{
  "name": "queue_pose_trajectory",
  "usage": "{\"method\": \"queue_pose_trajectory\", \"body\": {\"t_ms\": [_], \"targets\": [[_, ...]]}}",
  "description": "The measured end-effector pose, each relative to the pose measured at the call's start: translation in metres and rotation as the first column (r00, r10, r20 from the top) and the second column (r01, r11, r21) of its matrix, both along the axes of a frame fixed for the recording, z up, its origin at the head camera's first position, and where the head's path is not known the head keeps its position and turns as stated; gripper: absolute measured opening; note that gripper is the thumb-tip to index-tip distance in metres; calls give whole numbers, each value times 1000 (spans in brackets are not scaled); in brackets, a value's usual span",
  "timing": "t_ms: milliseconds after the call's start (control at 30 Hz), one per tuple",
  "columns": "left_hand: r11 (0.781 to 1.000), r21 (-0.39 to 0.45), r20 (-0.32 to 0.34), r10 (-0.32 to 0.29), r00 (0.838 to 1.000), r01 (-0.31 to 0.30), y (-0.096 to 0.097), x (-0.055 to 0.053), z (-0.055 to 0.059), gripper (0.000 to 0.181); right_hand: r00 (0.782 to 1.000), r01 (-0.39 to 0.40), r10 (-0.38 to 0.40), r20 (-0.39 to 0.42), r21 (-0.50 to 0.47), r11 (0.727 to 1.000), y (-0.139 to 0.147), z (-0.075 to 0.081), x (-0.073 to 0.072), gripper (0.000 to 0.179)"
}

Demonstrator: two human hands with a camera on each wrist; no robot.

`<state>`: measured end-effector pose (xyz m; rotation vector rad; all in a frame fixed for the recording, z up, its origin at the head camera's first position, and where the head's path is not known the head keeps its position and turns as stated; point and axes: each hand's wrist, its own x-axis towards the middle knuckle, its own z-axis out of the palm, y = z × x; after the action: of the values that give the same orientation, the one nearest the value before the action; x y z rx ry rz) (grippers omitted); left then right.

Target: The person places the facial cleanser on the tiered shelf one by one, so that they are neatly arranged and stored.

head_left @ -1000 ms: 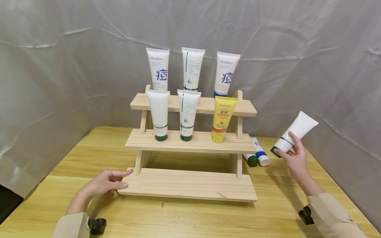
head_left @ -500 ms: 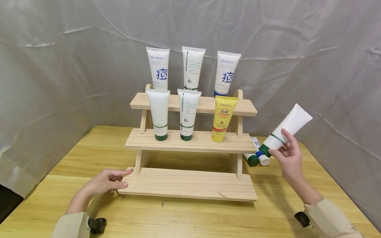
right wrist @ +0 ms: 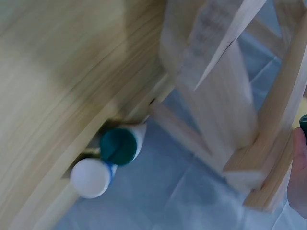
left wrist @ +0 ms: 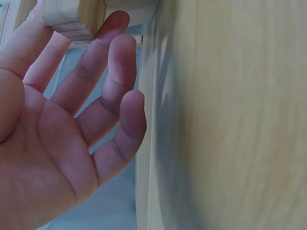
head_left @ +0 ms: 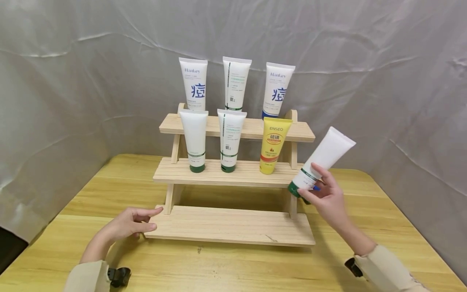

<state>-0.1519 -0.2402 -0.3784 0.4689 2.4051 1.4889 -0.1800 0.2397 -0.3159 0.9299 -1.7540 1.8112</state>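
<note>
My right hand (head_left: 330, 200) pinches a white squeeze tube (head_left: 328, 152) with a green cap. The tube is tilted, cap down and to the left, and overlaps the right end of the middle shelf in the head view. In the right wrist view only a few fingers (right wrist: 297, 187) show at the right edge. At the lower left, my left hand (head_left: 125, 223) holds the left end of the bottom tier of a wooden display stand (head_left: 230, 227). Its thumb and forefinger are at the board's end, the other fingers loosely bent in the left wrist view.
White tubes (head_left: 235, 83) stand along the top tier. On the middle tier are two white green-capped tubes (head_left: 230, 140) and a yellow tube (head_left: 274, 146). Behind the stand's right side, a green-capped tube (right wrist: 120, 146) and a white-capped tube (right wrist: 91, 178) lie on the wooden table (head_left: 153, 263).
My right hand has carried the white tube leftward from the table's right side to the stand's right end. My left hand has stayed at the bottom tier.
</note>
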Motion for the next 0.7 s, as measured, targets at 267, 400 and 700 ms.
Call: {"method": "queue_pose_trajectory", "body": {"t_ms": [267,400,700], "targets": [[1000,3,-1,0,1000,0,0,0,0,57,998,-55,53,35,64,996,-27,-2,5,68],[1000,7,-5,-2,1000,2,0,0,1,57,997,-44,35,72,134,990,-37,-6,8,66],[1000,4,-9,4,1000,-4,1,1,2,58,989,-63,38,142,171,983,-59,-8,11,63]]}}
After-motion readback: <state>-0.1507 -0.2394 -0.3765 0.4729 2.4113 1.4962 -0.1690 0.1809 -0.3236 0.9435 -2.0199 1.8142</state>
